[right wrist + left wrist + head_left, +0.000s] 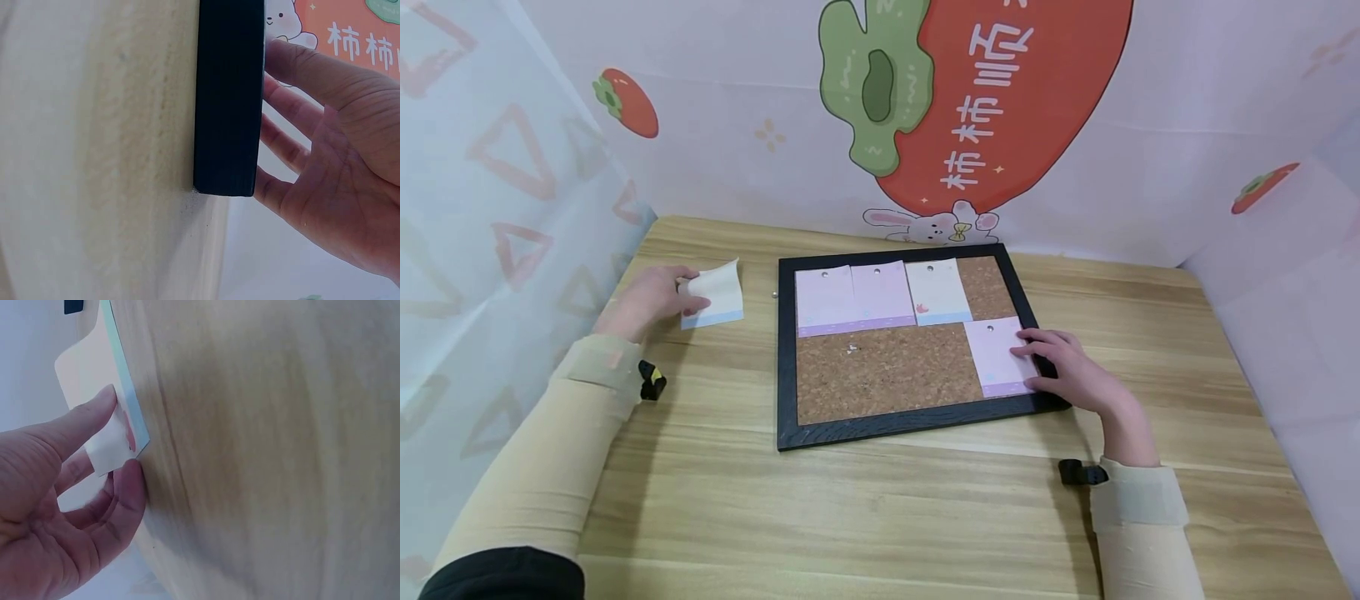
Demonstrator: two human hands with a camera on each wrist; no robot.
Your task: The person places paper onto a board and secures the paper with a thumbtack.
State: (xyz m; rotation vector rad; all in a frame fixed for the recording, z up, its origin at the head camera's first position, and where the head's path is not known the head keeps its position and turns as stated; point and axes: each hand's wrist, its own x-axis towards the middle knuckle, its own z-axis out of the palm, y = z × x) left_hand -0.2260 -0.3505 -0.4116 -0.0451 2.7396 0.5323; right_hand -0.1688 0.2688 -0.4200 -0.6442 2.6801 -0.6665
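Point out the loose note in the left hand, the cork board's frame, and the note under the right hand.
loose note (718,293), head view, middle of the sheet.
cork board frame (786,358), head view, left rail.
lower-right note (992,350), head view, bare part left of the fingers.

A light wooden table (880,517) fills the near scene. Behind it hangs a pale far wall (1150,167) printed with a big red persimmon (1030,92), a small rabbit (925,225) and Chinese characters. Triangle-patterned left wall (490,208).

Pale matt wood-grain table (925,508); rough brown cork board (887,371) inside a matt black frame (786,358); smooth paper notes (853,298) pinned on it.
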